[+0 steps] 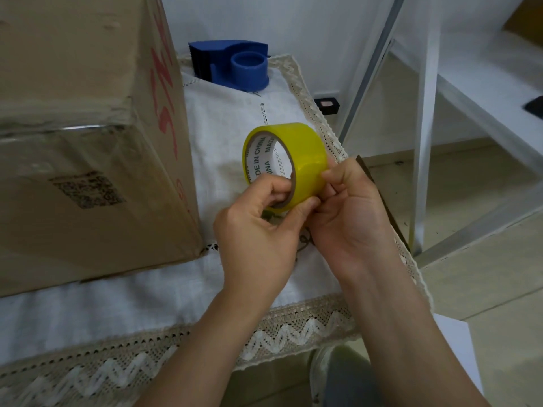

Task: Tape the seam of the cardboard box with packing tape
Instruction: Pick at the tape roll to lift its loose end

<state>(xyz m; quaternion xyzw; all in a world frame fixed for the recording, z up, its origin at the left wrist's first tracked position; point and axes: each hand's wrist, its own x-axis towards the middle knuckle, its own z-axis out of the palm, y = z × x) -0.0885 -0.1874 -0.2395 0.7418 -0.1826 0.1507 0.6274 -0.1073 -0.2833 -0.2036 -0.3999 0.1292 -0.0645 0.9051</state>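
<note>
Hands are working together on a yellow tape roll (286, 161), held in the air over the right part of the bench (164, 295), which is covered with a white lace-edged cloth (235, 113). The left hand (255, 230) is gripping the roll at its near edge, with fingers hooked into the core. The right hand (349, 207) is closing on the outer face, its fingertips (326, 174) pressing on the tape surface as if picking for the loose end. No free strip is showing yet, so the step in hand looks like finding and lifting the tape end. The cardboard box (88, 127) is standing to the left, close to the hands but apart from them; a seam across its top is looking partly taped, though blur is hiding the detail. A blue tape dispenser (235, 64) is sitting empty at the far edge. Next, the end likely needs peeling free, then carrying left to the box seam.
</note>
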